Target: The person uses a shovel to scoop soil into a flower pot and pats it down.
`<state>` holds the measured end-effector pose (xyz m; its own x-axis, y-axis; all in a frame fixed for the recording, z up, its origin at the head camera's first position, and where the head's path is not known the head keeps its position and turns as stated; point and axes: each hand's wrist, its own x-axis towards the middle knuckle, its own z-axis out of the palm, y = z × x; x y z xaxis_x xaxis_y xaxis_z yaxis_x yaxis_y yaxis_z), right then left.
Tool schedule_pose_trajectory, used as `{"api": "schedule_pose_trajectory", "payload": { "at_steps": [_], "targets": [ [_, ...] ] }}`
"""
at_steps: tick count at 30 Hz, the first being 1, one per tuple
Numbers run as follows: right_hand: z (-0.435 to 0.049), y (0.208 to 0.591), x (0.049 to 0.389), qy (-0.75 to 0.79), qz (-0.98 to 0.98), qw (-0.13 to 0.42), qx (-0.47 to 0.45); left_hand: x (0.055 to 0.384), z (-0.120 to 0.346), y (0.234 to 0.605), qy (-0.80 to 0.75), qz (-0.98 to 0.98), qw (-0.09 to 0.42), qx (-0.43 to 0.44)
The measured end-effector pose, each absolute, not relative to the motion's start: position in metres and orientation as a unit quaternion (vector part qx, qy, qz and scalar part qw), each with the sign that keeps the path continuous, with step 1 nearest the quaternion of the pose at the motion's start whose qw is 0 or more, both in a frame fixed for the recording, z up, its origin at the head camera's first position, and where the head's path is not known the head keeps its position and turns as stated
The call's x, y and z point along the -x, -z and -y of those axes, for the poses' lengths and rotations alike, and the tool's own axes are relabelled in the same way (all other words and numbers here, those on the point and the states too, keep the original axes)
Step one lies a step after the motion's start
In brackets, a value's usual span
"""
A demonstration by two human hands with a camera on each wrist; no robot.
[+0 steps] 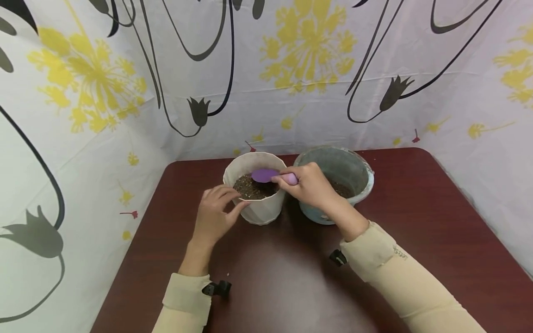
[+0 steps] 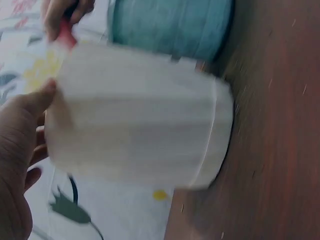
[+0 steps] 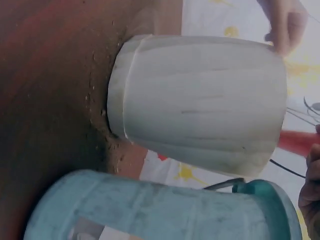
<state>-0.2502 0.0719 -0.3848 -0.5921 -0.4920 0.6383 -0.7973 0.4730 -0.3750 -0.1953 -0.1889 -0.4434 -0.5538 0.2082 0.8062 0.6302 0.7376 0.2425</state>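
A white ribbed flowerpot [image 1: 263,212] stands upright on the dark red table, with brown soil [image 1: 248,187] inside. My left hand [image 1: 212,215] pinches its near left rim, thumb outside and fingers over the edge. The left wrist view shows that thumb [image 2: 45,95] at the rim. My right hand [image 1: 314,187] grips a small purple trowel [image 1: 263,175] by its handle. The trowel's blade is over the soil, within the pot's mouth. In the right wrist view, the trowel [image 3: 297,142] looks reddish and is partly hidden by the pot's rim.
Right beside the flowerpot stands a wider blue-green bucket [image 1: 318,213], with soil [image 1: 342,188] low inside. Loose crumbs of soil [image 3: 95,95] lie on the table [image 1: 266,277] near the pot's base. Patterned cloth [image 1: 258,111] hangs behind the table and along both sides.
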Motion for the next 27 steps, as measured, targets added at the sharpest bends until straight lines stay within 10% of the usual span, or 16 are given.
{"api": "schedule_pose_trajectory", "payload": {
  "at_steps": [27],
  "targets": [
    [-0.065, 0.4, 0.246, -0.334, 0.826, 0.255, -0.375, 0.195, 0.177, 0.449, 0.261, 0.831, 0.43, 0.237]
  ]
}}
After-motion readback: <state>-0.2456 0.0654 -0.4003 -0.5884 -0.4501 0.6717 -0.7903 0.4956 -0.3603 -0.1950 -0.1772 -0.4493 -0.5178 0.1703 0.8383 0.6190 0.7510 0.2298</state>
